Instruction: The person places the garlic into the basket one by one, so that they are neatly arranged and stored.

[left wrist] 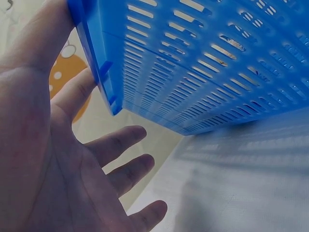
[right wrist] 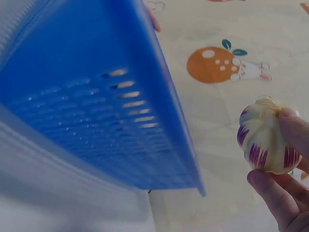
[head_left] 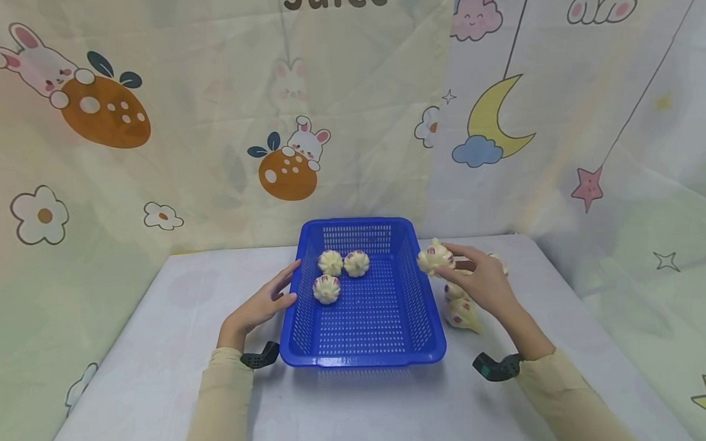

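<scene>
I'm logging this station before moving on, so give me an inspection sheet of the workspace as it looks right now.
Surface: white table, covered by a cloth.
Job's things: blue basket with three garlic bulbs inside; one held bulb at its right rim; more bulbs on the table.
Clutter: nothing seen.
Grippers: left hand touches the basket's left wall with straight fingers; right hand pinches the held bulb.
Cables: nothing seen.
Surroundings: cartoon-print curtain behind.
</scene>
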Demonstrator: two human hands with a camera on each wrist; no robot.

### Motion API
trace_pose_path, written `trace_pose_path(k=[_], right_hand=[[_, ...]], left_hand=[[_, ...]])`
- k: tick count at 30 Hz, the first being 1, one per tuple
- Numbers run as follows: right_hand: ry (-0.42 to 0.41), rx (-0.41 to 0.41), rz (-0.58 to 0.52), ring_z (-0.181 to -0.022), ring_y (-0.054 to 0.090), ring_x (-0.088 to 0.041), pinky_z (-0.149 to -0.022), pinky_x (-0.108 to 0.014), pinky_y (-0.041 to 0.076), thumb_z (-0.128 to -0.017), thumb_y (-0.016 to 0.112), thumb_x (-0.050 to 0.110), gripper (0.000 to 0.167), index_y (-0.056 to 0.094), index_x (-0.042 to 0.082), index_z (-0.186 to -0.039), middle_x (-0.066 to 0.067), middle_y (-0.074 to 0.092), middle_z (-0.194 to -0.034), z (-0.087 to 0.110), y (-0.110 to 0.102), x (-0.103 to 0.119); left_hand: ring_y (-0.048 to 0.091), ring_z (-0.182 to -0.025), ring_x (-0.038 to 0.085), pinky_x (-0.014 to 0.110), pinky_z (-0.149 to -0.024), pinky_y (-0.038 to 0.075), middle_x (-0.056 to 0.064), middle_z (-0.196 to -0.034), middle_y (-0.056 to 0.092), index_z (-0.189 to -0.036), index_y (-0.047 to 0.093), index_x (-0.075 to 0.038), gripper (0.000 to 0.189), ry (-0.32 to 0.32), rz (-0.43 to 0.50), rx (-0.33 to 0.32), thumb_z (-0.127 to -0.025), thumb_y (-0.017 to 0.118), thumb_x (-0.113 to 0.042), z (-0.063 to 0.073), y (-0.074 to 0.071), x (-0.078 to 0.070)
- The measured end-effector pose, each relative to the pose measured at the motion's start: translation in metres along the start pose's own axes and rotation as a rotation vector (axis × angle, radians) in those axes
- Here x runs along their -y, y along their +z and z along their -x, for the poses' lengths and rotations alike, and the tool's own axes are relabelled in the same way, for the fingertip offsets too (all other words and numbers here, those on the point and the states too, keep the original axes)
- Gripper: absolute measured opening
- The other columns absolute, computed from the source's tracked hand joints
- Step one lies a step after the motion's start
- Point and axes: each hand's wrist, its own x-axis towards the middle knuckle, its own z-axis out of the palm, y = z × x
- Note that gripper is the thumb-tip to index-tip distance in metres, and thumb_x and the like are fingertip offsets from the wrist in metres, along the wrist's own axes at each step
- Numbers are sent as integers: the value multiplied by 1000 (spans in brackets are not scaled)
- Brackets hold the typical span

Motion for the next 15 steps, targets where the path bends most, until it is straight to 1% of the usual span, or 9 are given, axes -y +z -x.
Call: trace_pose_path(k=[4, 8, 12, 15], right_hand=[[-19, 21, 3, -108, 64, -35, -80, -46, 57, -82, 68, 50, 65, 52, 19, -136, -13, 57, -133, -11, 4, 14], [-31, 41, 25, -109, 64, -34, -82, -45, 57, -80, 69, 51, 65, 54, 19, -135, -12, 61, -128, -21, 9, 24], [-15, 65, 49, -111, 63, -34, -84, -46, 56, -81, 69, 50, 65, 54, 17, -135, -12, 61, -129, -31, 17, 30], [1, 90, 38, -113, 62, -35, -86, -47, 55, -82, 71, 46, 63, 54, 16, -134, -11, 61, -129, -37, 23, 36]], left_hand=[[6, -148, 36, 70, -109, 16, -3, -161, 10, -146, 18, -50, 68, 1, 8, 1, -92, 58, -40, 0, 0, -1], [7, -148, 36, 70, -109, 16, -3, -161, 10, -146, 18, -50, 68, 1, 4, 0, -92, 58, -40, 0, 0, 0], [7, -148, 36, 70, -108, 16, -3, -161, 10, -145, 18, -51, 68, -11, -4, -1, -92, 59, -40, -1, -1, 2], [7, -148, 37, 71, -107, 17, -3, -161, 9, -146, 18, -50, 69, -19, -10, 1, -91, 59, -41, -2, -1, 3]])
